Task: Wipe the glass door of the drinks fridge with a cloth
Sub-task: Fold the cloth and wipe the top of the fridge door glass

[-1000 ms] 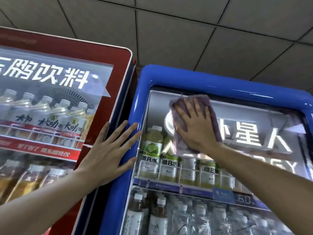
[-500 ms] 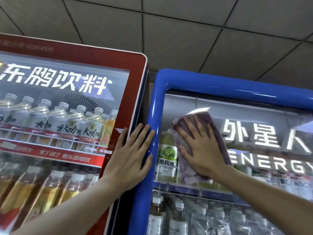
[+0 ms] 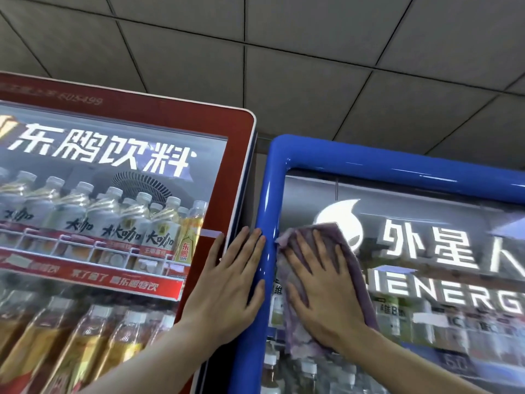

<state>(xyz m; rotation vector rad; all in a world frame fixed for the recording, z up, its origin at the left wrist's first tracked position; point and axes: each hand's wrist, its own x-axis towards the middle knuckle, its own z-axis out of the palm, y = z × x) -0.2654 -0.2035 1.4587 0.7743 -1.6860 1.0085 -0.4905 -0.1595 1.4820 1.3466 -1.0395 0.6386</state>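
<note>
The drinks fridge with the blue frame fills the right half of the head view. Its glass door carries lit white lettering over rows of bottles. A purple cloth lies flat on the glass, close to the frame's left post. My right hand presses on the cloth with fingers spread and straight. My left hand rests flat on the left post, fingers straight, across the gap to the neighbouring fridge.
A red-framed drinks fridge stands directly to the left, full of bottles on wire shelves. A narrow dark gap separates the two fridges. Grey ceiling tiles are overhead.
My right hand has slid the cloth down and to the left on the glass, toward the blue post. The view has shifted left; my left hand stays on the post.
</note>
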